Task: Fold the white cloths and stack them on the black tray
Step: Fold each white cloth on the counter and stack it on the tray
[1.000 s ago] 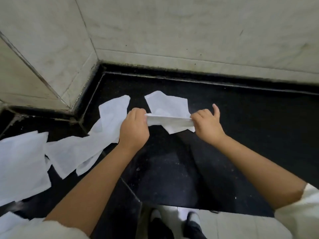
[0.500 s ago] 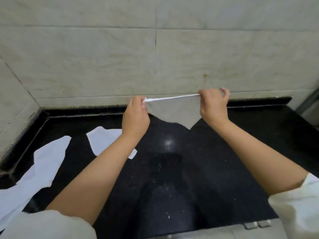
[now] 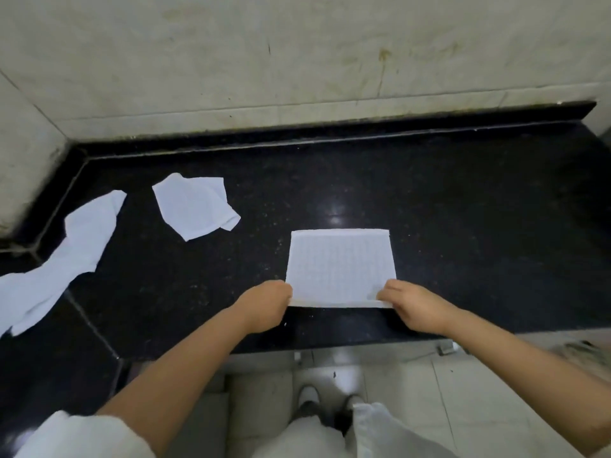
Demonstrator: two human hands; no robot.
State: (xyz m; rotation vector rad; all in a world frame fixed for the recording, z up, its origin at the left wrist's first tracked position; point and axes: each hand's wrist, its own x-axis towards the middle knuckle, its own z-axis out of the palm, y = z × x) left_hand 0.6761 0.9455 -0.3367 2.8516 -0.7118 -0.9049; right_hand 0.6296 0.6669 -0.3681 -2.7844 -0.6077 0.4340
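Observation:
A white cloth lies spread flat as a rectangle on the black stone counter, near its front edge. My left hand pinches its near left corner and my right hand pinches its near right corner. A second white cloth lies crumpled further left and back. A third, longer white cloth trails off the left side of the view. No separate black tray can be made out.
A pale marble wall rises behind the counter and turns a corner at the left. The counter's front edge runs just under my hands, with a tiled floor and my shoes below it.
The cloth was held stretched in the air between both hands; it now lies flat on the counter further right, with my hands still at its near corners. The view has shifted right.

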